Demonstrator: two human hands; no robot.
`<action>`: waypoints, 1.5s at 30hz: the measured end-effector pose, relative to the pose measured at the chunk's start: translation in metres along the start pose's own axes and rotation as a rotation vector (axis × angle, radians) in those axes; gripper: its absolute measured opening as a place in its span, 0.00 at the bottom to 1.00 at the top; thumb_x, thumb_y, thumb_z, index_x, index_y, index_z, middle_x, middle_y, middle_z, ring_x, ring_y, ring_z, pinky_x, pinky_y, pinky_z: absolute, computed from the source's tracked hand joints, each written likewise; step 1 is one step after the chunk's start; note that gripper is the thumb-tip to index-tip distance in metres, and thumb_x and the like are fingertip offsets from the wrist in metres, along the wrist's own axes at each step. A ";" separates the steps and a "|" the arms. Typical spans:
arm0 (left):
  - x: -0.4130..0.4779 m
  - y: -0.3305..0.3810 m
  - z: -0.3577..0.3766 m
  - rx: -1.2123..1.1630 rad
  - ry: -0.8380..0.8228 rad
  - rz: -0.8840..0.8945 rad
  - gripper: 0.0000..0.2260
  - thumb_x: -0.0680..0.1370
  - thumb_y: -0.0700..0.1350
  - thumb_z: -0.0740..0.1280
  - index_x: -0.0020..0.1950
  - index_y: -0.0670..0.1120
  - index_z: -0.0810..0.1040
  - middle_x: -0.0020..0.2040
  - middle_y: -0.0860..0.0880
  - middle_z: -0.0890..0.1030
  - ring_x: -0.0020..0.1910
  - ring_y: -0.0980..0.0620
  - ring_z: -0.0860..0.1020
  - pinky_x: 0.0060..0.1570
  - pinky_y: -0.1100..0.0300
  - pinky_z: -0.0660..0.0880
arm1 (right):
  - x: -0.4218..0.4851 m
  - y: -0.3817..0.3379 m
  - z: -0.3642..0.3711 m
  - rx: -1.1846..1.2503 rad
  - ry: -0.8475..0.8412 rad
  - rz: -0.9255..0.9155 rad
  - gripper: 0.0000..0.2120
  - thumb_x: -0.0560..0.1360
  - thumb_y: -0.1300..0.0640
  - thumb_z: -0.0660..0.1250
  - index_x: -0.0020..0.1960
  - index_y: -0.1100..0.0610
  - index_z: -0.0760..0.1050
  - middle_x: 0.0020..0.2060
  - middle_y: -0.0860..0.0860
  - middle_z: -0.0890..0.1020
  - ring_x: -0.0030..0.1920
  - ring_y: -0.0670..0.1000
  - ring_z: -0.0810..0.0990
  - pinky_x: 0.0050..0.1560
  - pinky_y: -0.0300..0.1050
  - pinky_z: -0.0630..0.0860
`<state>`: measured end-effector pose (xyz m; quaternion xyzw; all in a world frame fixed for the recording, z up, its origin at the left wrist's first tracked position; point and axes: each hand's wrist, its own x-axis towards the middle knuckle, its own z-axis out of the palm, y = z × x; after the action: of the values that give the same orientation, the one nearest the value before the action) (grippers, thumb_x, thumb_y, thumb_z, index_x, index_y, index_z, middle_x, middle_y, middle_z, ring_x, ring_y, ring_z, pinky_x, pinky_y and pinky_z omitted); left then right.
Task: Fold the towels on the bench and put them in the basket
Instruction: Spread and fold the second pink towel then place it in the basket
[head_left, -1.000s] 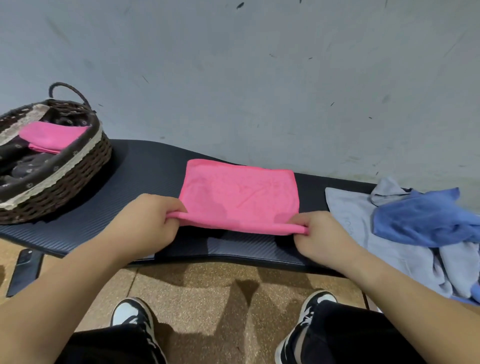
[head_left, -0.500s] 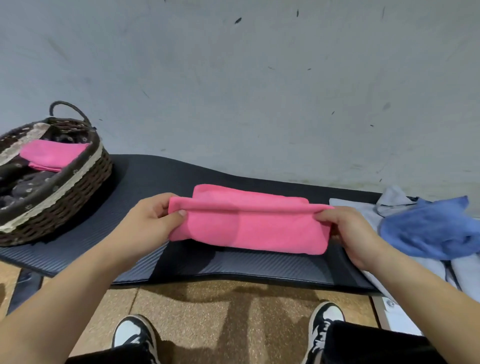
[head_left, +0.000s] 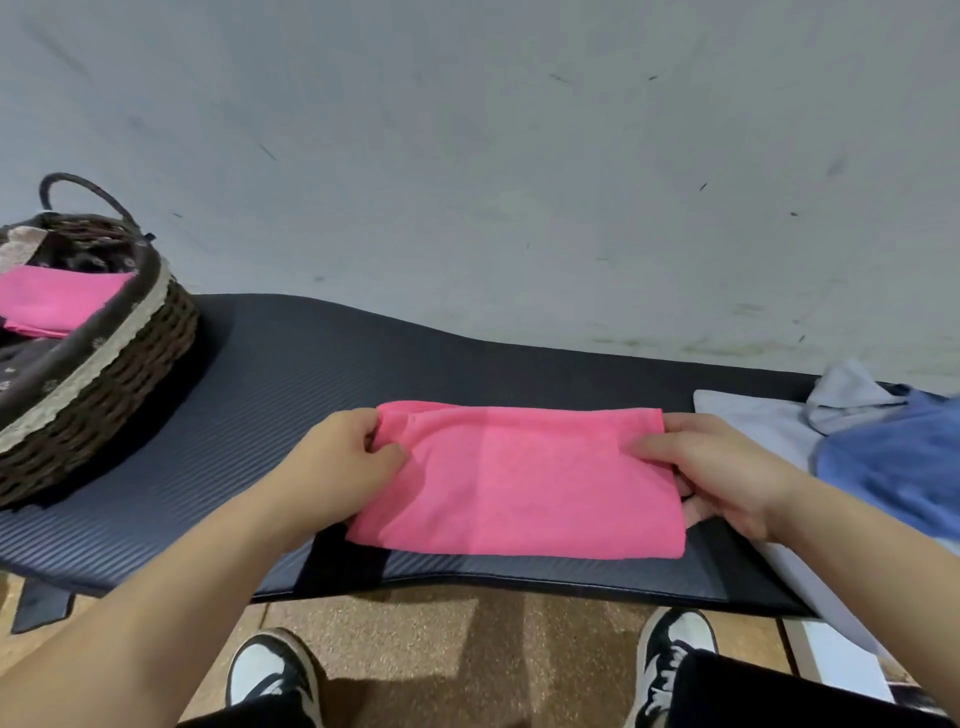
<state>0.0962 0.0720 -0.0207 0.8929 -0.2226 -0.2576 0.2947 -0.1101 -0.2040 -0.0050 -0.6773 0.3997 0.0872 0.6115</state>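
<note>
Pink towel (head_left: 519, 483) lowered flat onto bench (head_left: 311, 374), seemingly halved, left hand (head_left: 332, 467) and right hand (head_left: 727, 473) pinching its ends

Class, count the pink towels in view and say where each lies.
2. One pink towel lies folded on the bench, held by the left hand and right hand; a second pink towel sits in the basket. Others may be hidden inside.

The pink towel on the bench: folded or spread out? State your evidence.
Folded: the pink towel lies doubled on the bench, layers showing at its right end; left hand and right hand pinch its ends.
</note>
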 end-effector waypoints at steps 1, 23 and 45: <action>0.001 0.001 0.000 0.001 0.007 -0.009 0.12 0.78 0.47 0.69 0.45 0.38 0.77 0.33 0.50 0.75 0.31 0.51 0.71 0.31 0.54 0.69 | 0.002 -0.001 0.002 -0.030 0.026 -0.008 0.09 0.82 0.57 0.65 0.55 0.55 0.85 0.39 0.54 0.85 0.36 0.53 0.83 0.34 0.48 0.81; 0.018 0.003 0.005 -0.108 0.108 -0.192 0.10 0.79 0.46 0.67 0.43 0.40 0.76 0.33 0.47 0.76 0.31 0.47 0.73 0.23 0.61 0.69 | 0.008 -0.014 0.005 -0.202 0.180 0.041 0.10 0.79 0.52 0.69 0.47 0.60 0.76 0.32 0.53 0.81 0.27 0.52 0.81 0.29 0.47 0.81; -0.021 0.018 0.041 0.639 0.047 0.456 0.34 0.79 0.68 0.54 0.82 0.54 0.60 0.83 0.42 0.58 0.82 0.35 0.53 0.81 0.39 0.52 | -0.021 0.012 0.067 -1.202 0.135 -0.400 0.40 0.79 0.27 0.46 0.84 0.43 0.40 0.83 0.51 0.39 0.83 0.55 0.36 0.83 0.54 0.43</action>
<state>0.0517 0.0533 -0.0307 0.8730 -0.4773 -0.0826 0.0566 -0.1073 -0.1340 -0.0169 -0.9678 0.1845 0.1375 0.1024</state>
